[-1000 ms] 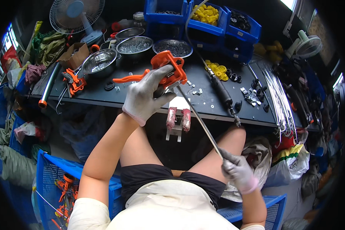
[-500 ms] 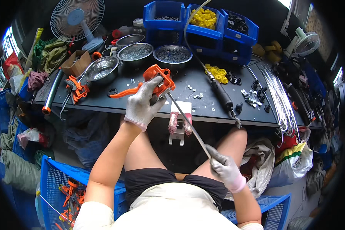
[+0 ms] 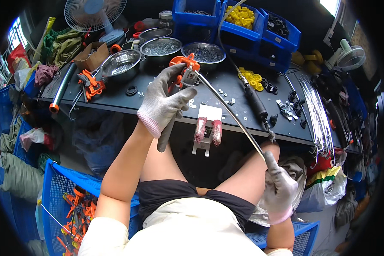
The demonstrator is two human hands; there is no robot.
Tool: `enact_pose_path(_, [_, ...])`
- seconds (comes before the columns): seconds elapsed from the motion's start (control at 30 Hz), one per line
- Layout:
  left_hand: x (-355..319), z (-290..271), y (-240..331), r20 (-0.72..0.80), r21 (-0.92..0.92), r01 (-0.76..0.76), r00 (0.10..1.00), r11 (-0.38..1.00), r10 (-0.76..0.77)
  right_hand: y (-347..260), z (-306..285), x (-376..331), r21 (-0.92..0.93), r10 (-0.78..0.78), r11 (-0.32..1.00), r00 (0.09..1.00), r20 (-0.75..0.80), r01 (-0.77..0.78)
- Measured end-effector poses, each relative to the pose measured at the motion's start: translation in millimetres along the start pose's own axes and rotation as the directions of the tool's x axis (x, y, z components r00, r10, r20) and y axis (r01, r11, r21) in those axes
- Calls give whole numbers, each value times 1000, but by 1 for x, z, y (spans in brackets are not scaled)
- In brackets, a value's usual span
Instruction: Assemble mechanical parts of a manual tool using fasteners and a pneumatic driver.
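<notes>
Left hand (image 3: 164,100): in a pale grey glove, fingers and thumb closed around the orange clamp head, palm turned inward.
Orange clamp head (image 3: 187,64): raised above the middle of the bench, with a dark grey handle (image 3: 166,134) hanging below the left hand toward the near side.
Metal rod (image 3: 231,111): slanting from the clamp head at far left to the right hand at near right.
Right hand (image 3: 281,185): also gloved, curled on the rod's near end, index finger stretched along it, above the right thigh.
Bench (image 3: 115,96): black; a stand with two red-wrapped uprights (image 3: 200,130) at its near edge.
Far side: steel bowls (image 3: 131,72) left, blue bins (image 3: 281,40) right.
Right side: a black power driver (image 3: 255,102), then a bundle of thin metal rods (image 3: 318,115).
Near left: a blue crate (image 3: 57,179) holding orange clamps (image 3: 79,213).
</notes>
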State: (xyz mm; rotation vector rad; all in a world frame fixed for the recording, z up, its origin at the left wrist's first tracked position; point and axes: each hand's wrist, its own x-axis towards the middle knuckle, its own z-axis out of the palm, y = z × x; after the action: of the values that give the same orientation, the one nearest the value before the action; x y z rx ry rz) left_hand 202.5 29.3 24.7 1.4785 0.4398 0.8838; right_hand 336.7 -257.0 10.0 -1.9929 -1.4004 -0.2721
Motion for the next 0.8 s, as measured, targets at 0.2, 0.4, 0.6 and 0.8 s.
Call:
enact_pose_path(0.2, [-4, 3, 5, 19, 21, -15, 1000, 1000, 15, 2, -1, 1, -14, -64, 998, 998, -14, 64])
enact_pose_path(0.4, [-1, 2, 4, -5, 139, -82, 996, 987, 84, -3, -4, 0, -153, -35, 988, 999, 5, 35])
enact_pose_path(0.6, [2, -5, -12, 31, 239, -315, 948, 918, 317, -4, -4, -5, -240, -69, 968, 998, 5, 68])
enact_pose_path(0.8, [-4, -7, -14, 79, 402, -180, 984, 898, 162, 6, 0, -2, 148, 36, 988, 993, 111, -52])
